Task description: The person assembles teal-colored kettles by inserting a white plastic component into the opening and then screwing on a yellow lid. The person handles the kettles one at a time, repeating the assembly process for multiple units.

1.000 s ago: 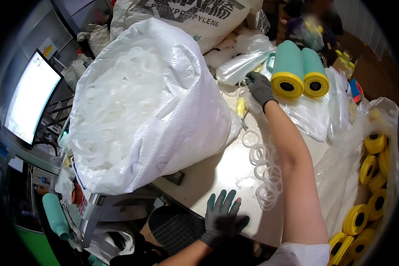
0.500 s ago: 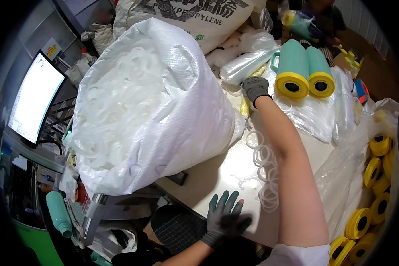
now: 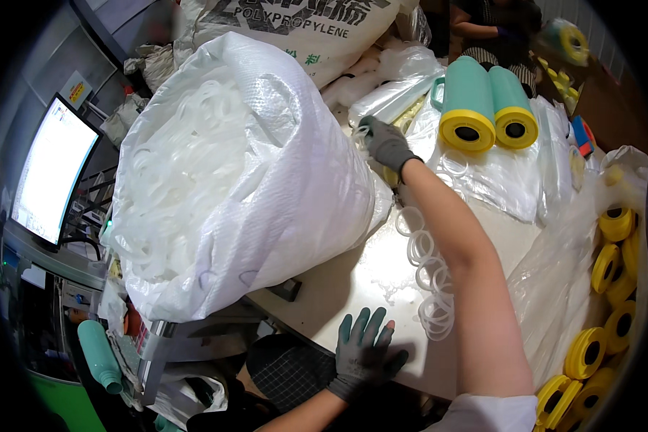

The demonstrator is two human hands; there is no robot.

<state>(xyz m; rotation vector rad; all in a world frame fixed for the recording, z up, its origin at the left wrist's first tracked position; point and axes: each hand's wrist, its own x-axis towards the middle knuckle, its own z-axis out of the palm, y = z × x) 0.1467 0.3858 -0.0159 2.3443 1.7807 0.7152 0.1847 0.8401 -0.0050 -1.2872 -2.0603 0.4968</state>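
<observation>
A: Centre top of the frame, right hand point(image 3: 386, 142) in a grey glove, fingers pinched together on a clear plastic ring point(image 3: 361, 132), just beside the big white woven sack point(image 3: 266, 187) full of rings.

B: Left hand point(image 3: 363, 351)?

A: Bottom centre, gloved, flat on the white table point(image 3: 353, 277), fingers spread apart, holding nothing. Loose rings point(image 3: 428, 277) lie along the table just right of it, beside the forearm.

B: Rest?

A: Two teal rolls with yellow ends point(image 3: 488, 108) upper right, yellow tape rolls point(image 3: 612, 273) right edge, monitor point(image 3: 50, 173) left.
</observation>
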